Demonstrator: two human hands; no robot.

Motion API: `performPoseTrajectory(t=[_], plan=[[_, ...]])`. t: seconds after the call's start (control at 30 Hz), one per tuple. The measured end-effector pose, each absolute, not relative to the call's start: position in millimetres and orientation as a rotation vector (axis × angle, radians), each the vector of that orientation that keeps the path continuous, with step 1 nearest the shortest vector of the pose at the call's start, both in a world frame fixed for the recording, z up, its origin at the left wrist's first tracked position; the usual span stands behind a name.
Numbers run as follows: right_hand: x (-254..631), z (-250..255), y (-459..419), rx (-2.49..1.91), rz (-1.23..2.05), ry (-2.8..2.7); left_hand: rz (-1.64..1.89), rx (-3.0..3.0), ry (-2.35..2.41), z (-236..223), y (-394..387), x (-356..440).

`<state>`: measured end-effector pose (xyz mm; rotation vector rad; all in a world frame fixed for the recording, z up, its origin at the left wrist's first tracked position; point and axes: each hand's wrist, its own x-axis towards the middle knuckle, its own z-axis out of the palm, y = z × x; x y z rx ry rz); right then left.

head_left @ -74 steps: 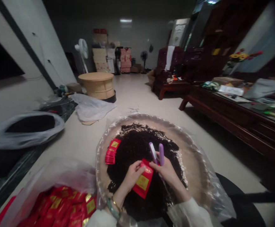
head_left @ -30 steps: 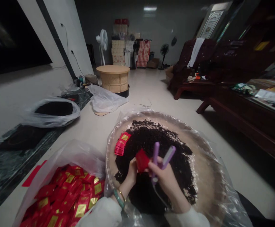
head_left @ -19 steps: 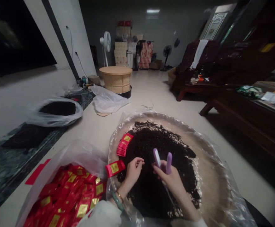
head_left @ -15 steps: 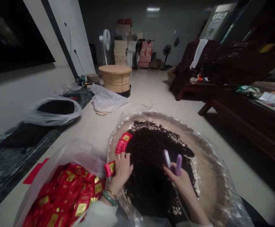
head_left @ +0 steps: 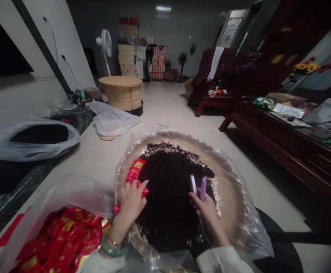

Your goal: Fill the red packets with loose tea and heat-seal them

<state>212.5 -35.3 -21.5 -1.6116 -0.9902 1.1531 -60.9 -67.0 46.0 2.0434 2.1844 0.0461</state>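
Observation:
My left hand (head_left: 131, 201) is at the left rim of a round, plastic-covered tray (head_left: 233, 189), its fingers closed on a small red packet (head_left: 144, 190). More red shows under the palm; the hand hides part of it. Just beyond the fingertips, a short row of overlapping red-and-gold packets (head_left: 136, 169) lies along the tray's inner edge. A heap of dark, loose tea-like leaves (head_left: 171, 189) covers much of the tray. Over the heap, my right hand (head_left: 206, 210) grips a purple flat iron (head_left: 203, 189), its two arms apart and pointing up, with a cord trailing below.
A clear plastic bag (head_left: 77, 185) full of red packets (head_left: 65, 235) stands left of the tray. Another bag of dark leaves (head_left: 40, 134) rests on a ledge at the left. Ahead are a round wooden stand (head_left: 120, 93) and a plastic sheet (head_left: 112, 120). Dark wooden furniture (head_left: 281, 140) lines the right.
The view has turned slightly right. My left hand has closed on a red packet and brought it in over the tray's edge. My right hand still holds the flat iron with its arms apart.

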Motion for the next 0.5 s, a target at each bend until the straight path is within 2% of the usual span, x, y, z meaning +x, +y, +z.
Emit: performPoseTrajectory(t=[0.1,0.17,0.23,0.37,0.5], plan=[[214,-22,-36,-1.614,1.158,-0.969,-0.076,1.932,2.522,79,-85,-85],[213,-19,-36,-1.611,1.179,-0.956,-0.028,1.936,2.717,94,-92,-95],[211,-16,-35,-1.594,1.207,-0.946,0.037,2.058,2.656,97,-87,-90],[206,-11,-37,-1.563,1.226,-0.939,0.115,2.143,2.295,66,-44,-56],[206,-16,-42,-1.551,1.221,-0.933,0.262,1.898,2.419,17,9,-43]])
